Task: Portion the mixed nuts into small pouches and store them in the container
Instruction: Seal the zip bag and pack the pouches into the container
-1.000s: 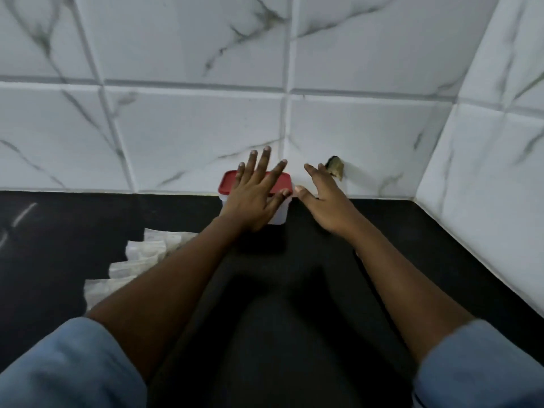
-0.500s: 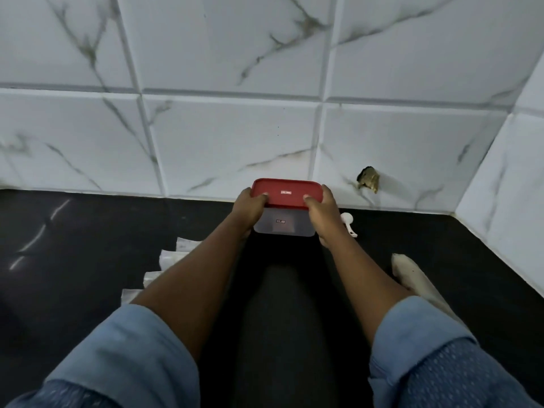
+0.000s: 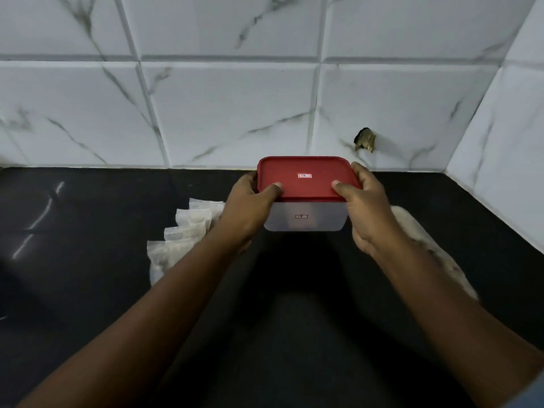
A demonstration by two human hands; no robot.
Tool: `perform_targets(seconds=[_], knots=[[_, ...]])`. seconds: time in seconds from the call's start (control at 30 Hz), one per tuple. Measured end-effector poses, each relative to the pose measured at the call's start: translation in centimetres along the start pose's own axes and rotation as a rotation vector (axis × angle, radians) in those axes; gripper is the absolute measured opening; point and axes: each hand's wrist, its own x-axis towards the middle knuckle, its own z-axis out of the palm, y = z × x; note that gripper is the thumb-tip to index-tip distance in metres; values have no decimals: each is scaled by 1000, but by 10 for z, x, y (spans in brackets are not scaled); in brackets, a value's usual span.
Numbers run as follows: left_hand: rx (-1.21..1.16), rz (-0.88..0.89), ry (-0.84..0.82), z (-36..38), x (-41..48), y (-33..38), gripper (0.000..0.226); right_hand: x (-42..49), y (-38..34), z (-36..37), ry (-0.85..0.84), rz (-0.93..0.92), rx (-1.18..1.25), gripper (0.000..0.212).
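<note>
Step in hand, as I read it: getting the container (image 3: 306, 219) ready, lid (image 3: 306, 179) on and not yet opened. It sits centre-frame near the tiled wall (image 3: 235, 107), over the dark counter (image 3: 88, 260); can't tell if it's resting on it or lifted just clear. Left hand (image 3: 247, 210) grips the left end, thumb on top of the lid, fingers curled round the side. Right hand (image 3: 368, 213) mirrors it on the right end, thumb on the lid edge. Both forearms reach straight forward, roughly symmetric. Small pouches (image 3: 188, 231) lie in an overlapping row on the counter just left of the left wrist; they look filled, contents too blurred to confirm. A pale bag (image 3: 426, 240) lies under the right forearm, blurred. Next move likely calls for setting the container down, holding the body with one hand and prying the lid up at a corner, then loading the pouches.
</note>
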Motion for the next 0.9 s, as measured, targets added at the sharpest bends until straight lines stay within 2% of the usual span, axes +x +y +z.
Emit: perform_targets(seconds=[0.1, 0.17, 0.23, 0.3, 0.37, 0.4, 0.43, 0.47, 0.53, 0.6, 0.63, 0.7, 0.8, 0.9], knots=[[21, 25, -21, -3, -27, -12, 36, -24, 9, -8, 4, 6, 31, 43], [4, 8, -26, -4, -34, -24, 42, -33, 18, -9, 8, 13, 17, 50], [-19, -31, -43, -5, -40, -29, 62, -36, 28, -10, -14, 29, -3, 53], [-26, -46, -46, -6, -39, -38, 80, -34, 35, -12, -43, 49, -23, 63], [-13, -41, -53, -4, -39, -36, 74, -36, 35, -14, -67, 63, -21, 80], [10, -32, -53, -2, -40, -33, 64, -37, 34, -16, -79, 75, -1, 99], [86, -11, -33, 0, -40, -31, 59, -37, 33, -18, -97, 82, 12, 118], [224, 43, 4, 2, -38, -30, 64, -39, 33, -20, -122, 77, 10, 132], [561, 233, 52, 9, -39, -19, 73, -42, 35, -27, -177, 46, -63, 142], [832, 426, 5, 20, -37, -7, 68, -42, 37, -34, -226, 32, -146, 149], [966, 483, -64, 27, -34, 0, 66, -41, 39, -38, -255, 25, -162, 147], [1175, 552, -254, 45, -29, 11, 69, -40, 43, -40, -301, 23, -177, 131], [1266, 508, -513, 67, -25, 17, 80, -35, 51, -38, -289, 34, -219, 114], [1317, 503, -505, 78, -23, 11, 82, -33, 61, -37, -222, 8, -202, 88]])
